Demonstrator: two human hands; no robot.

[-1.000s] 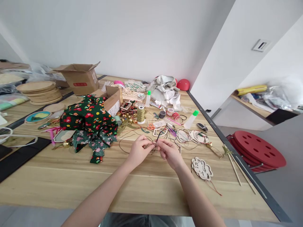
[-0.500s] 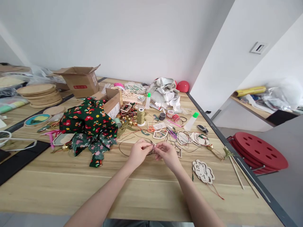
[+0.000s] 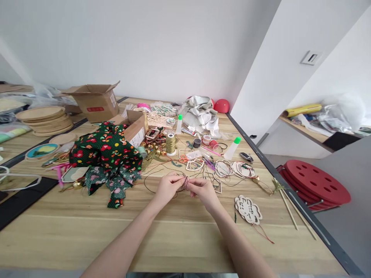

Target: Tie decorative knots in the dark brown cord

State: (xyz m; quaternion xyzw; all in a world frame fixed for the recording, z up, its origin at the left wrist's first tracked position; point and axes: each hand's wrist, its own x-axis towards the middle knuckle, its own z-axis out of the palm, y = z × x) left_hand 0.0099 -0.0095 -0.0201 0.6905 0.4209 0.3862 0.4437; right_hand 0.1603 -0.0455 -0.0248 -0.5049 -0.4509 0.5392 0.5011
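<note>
Table (image 3: 179,239), wooden, dark strip along its right edge; you sit at the near edge.

Your left hand (image 3: 168,188): thumb and fingertips pinched on a dark cord. Your right hand (image 3: 204,190): pinched on the same cord. The two are close together; whether their fingertips touch, you cannot tell from here.

Cord (image 3: 186,182): between your fingertips, above the table, inward of the near edge's middle.

Tag (image 3: 248,209), one, wooden, cut-out lettering: flat, to your right, towards the right edge.

Sticks (image 3: 290,210), pale: lying beside the right edge.

Cloth (image 3: 107,148), dark, fruit-patterned: heaped to your left.

Scissors (image 3: 211,165), purple-handled: just beyond your right hand.

Spool (image 3: 171,144), gold thread: upright, beyond your left hand.

Carton (image 3: 97,104), brown, flaps raised: near the far edge, left.

Ball (image 3: 222,105), red: at the far right corner.
</note>
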